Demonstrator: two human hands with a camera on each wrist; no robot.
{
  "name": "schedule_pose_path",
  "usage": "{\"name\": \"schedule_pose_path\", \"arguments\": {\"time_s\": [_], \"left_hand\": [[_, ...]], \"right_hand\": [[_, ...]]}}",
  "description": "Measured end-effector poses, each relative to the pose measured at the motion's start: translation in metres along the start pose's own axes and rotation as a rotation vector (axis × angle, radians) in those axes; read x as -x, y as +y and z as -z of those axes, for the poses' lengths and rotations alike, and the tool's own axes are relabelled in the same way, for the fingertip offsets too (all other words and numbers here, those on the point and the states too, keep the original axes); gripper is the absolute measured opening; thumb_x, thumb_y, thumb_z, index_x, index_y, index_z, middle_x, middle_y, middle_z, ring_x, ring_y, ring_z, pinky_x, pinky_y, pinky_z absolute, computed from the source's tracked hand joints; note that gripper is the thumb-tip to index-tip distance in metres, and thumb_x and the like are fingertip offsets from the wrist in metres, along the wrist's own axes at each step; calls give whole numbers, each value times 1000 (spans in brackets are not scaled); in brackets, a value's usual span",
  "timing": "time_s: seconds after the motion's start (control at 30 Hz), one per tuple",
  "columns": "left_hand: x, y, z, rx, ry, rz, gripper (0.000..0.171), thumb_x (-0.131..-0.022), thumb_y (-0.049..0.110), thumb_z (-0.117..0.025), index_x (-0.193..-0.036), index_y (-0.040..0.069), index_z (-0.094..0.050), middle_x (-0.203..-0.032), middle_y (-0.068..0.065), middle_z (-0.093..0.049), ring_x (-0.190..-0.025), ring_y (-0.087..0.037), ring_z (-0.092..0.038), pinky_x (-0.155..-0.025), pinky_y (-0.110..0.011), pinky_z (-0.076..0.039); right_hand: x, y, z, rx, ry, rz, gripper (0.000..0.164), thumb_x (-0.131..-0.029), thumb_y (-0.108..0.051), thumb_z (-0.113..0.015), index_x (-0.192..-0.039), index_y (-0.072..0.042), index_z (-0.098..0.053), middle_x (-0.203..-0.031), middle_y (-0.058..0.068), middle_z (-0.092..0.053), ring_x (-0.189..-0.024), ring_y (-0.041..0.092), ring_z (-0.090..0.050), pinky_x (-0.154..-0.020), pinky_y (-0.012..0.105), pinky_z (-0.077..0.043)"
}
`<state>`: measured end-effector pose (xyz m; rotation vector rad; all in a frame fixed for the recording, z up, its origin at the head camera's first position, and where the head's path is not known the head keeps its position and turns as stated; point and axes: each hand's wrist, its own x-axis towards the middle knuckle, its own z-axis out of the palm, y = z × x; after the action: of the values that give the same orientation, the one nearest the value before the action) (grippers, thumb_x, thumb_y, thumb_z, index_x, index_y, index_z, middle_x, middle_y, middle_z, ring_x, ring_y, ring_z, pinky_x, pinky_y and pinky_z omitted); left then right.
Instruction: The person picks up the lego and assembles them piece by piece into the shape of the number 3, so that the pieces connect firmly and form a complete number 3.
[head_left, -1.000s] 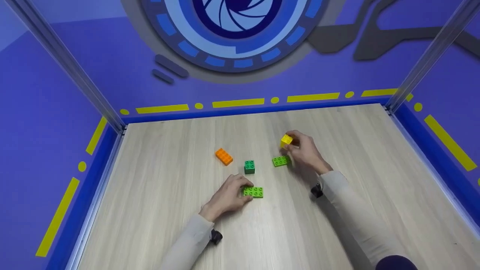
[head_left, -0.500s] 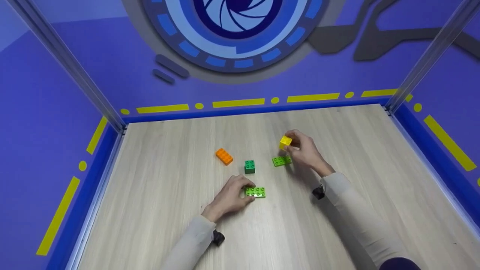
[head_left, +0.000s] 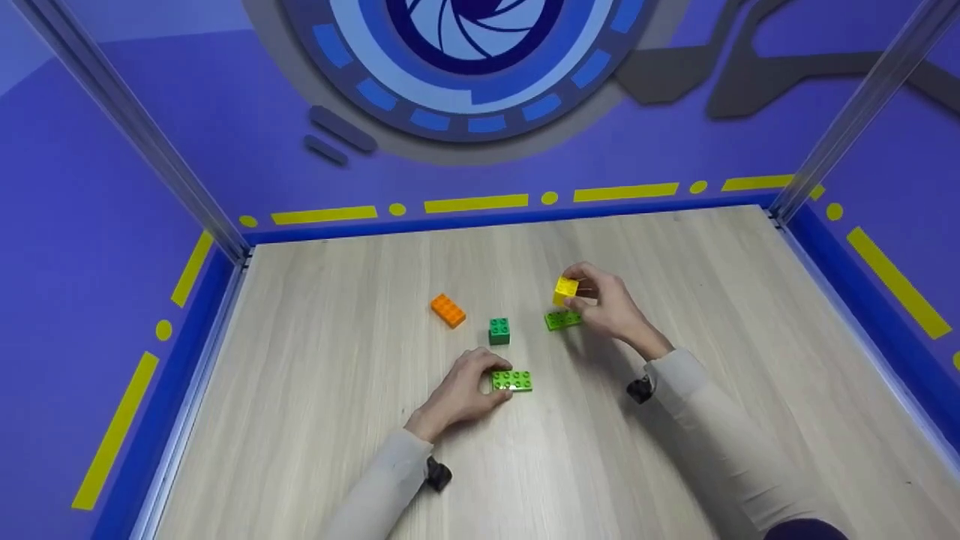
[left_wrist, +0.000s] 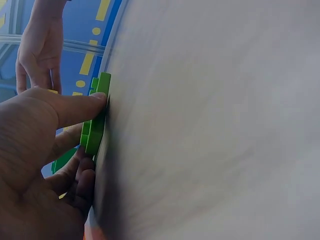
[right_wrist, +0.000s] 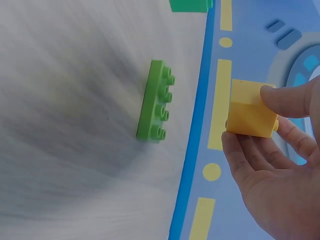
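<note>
My right hand pinches a yellow toy building brick between thumb and fingers, raised off the table. Just below it in the head view lies a light green brick, studs up; the right wrist view shows this flat green brick apart from the yellow one. Nearer the front, my left hand grips a second light green brick by its long sides at the left end. Thumb and fingers straddle that brick in the left wrist view, low at the tabletop.
A dark green square brick stands behind the left hand. Further left lies an orange brick. The wooden table is bordered by a blue printed back wall and side walls with metal corner posts.
The right hand has carried the yellow brick slightly left and toward the front, closer over the light green brick. The left hand and its brick have slid a little to the right.
</note>
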<state>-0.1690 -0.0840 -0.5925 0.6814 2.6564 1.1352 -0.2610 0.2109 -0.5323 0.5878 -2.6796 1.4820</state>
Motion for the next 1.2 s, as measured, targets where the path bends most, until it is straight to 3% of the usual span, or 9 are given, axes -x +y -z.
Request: {"name": "schedule_pose_path", "arguments": {"time_s": [0.8, 1.2], "left_hand": [[-6, -1, 1, 50, -13, 82, 32, -94, 27, -84, -123, 19, -77, -118, 4, -69, -111, -16, -60, -99, -37, -50], [-6, -1, 1, 58, -11, 77, 32, -94, 27, -85, -123, 19, -77, -119, 4, -69, -111, -16, -60, -100, -37, -49]], "right_hand": [[20, -19, -17, -10, -59, 56, 34, -97, 4, -73, -129, -5, -67, -125, 15, -73, -115, 34, -72, -105, 53, -59], [27, -18, -21, -24, -80, 68, 34, -96, 4, -75, -127, -8, -69, -124, 12, -73, -114, 31, -72, -103, 53, -60]]}}
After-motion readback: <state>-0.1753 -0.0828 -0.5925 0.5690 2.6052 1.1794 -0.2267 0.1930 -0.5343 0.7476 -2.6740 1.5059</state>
